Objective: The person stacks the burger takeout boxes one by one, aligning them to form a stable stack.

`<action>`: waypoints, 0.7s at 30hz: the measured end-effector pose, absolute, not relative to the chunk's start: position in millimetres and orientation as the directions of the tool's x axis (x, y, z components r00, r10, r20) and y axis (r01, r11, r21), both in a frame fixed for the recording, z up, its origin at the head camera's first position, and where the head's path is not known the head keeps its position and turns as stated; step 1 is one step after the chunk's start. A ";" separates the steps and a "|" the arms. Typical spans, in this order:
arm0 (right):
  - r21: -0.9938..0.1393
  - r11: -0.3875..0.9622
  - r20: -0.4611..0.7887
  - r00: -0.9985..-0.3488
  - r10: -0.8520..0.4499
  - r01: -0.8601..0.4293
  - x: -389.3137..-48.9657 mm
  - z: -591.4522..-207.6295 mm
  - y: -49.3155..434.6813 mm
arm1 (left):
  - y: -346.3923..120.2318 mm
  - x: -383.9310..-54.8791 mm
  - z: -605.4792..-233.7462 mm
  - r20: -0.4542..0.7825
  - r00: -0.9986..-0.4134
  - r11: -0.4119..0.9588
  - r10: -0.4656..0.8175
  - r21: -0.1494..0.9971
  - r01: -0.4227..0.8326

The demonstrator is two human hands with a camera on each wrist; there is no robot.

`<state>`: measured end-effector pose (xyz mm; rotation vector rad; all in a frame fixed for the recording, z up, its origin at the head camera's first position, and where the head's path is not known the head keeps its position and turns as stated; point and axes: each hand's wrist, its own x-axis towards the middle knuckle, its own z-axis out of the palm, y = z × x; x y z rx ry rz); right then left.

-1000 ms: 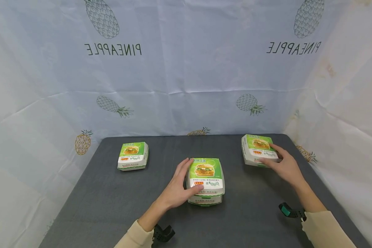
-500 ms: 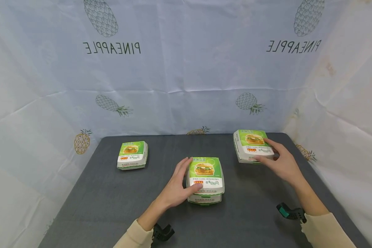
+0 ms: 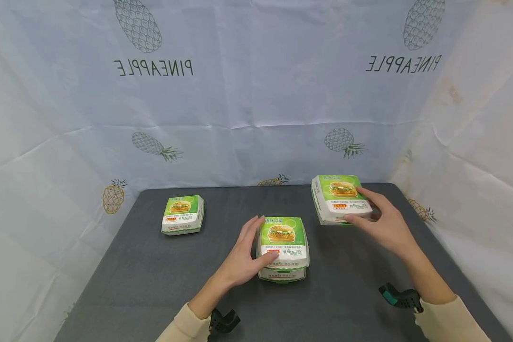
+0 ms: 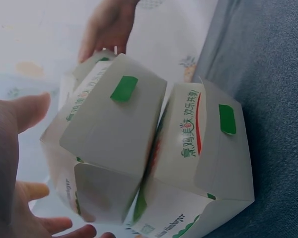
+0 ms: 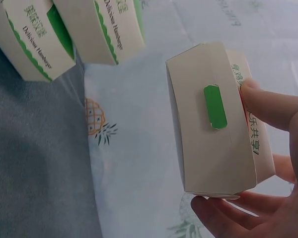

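My right hand (image 3: 389, 228) grips a green and white burger box (image 3: 338, 197) by its right side, raised above the table at the back right. In the right wrist view, the thumb lies on one face of that box (image 5: 201, 124) and fingers lie under its edge. Two similar burger boxes stand stacked at the middle, an upper box (image 3: 283, 241) on a lower box (image 3: 282, 274). At the stack's left side is my left hand (image 3: 239, 266), its fingers fairly straight and spread. The left wrist view shows its thumb apart from the upper box (image 4: 109, 114).
Another burger box (image 3: 183, 213) sits at the back left of the dark table (image 3: 154, 285). A pineapple-print cloth (image 3: 273, 95) hangs behind the table and along both sides.
My right hand has lifted the burger box off the back right of the table and carried it left. My left hand has stayed beside the stack.
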<state>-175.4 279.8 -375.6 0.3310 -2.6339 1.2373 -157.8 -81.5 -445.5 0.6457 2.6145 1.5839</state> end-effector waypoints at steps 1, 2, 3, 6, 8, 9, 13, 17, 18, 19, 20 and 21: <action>-0.726 0.620 0.291 -0.950 -0.116 -0.298 -174.3 -374.4 277.8 | -81.7 -157.4 -444.4 0.199 -0.916 0.406 0.349 0.849 0.340; -0.722 0.619 0.301 -0.946 -0.120 -0.309 -173.5 -373.6 275.9 | -82.0 -157.1 -443.4 0.201 -0.917 0.416 0.345 0.843 0.341; -0.719 0.617 0.311 -0.942 -0.125 -0.319 -172.8 -373.0 274.0 | -82.3 -156.9 -442.2 0.205 -0.918 0.424 0.340 0.837 0.344; -0.712 0.611 0.335 -0.932 -0.136 -0.345 -171.2 -371.9 268.8 | -83.6 -156.6 -438.0 0.223 -0.918 0.446 0.328 0.821 0.358; -0.711 0.607 0.346 -0.928 -0.139 -0.356 -170.2 -371.5 265.4 | -84.2 -156.8 -434.4 0.246 -0.915 0.456 0.321 0.806 0.377; -0.709 0.607 0.350 -0.926 -0.140 -0.359 -169.7 -371.2 263.6 | -84.4 -157.0 -432.3 0.258 -0.913 0.458 0.317 0.801 0.386; -0.703 0.606 0.363 -0.921 -0.144 -0.372 -167.3 -369.6 256.1 | -83.6 -157.5 -422.3 0.293 -0.905 0.454 0.308 0.791 0.411; -0.704 0.592 0.380 -0.912 -0.155 -0.393 -164.1 -367.4 248.1 | -80.8 -157.8 -413.3 0.305 -0.901 0.449 0.307 0.788 0.420; -0.704 0.587 0.384 -0.910 -0.158 -0.399 -163.0 -366.8 245.8 | -79.9 -157.7 -411.3 0.308 -0.900 0.450 0.308 0.786 0.423; -0.705 0.583 0.388 -0.908 -0.161 -0.404 -161.9 -366.2 243.4 | -78.9 -157.5 -409.3 0.311 -0.900 0.449 0.307 0.786 0.425; -0.707 0.577 0.389 -0.906 -0.164 -0.408 -160.7 -365.5 240.8 | -77.8 -157.3 -407.5 0.319 -0.897 0.448 0.306 0.783 0.431; -0.709 0.572 0.391 -0.905 -0.167 -0.412 -159.5 -364.7 237.9 | -76.6 -157.2 -405.6 0.324 -0.895 0.445 0.307 0.782 0.436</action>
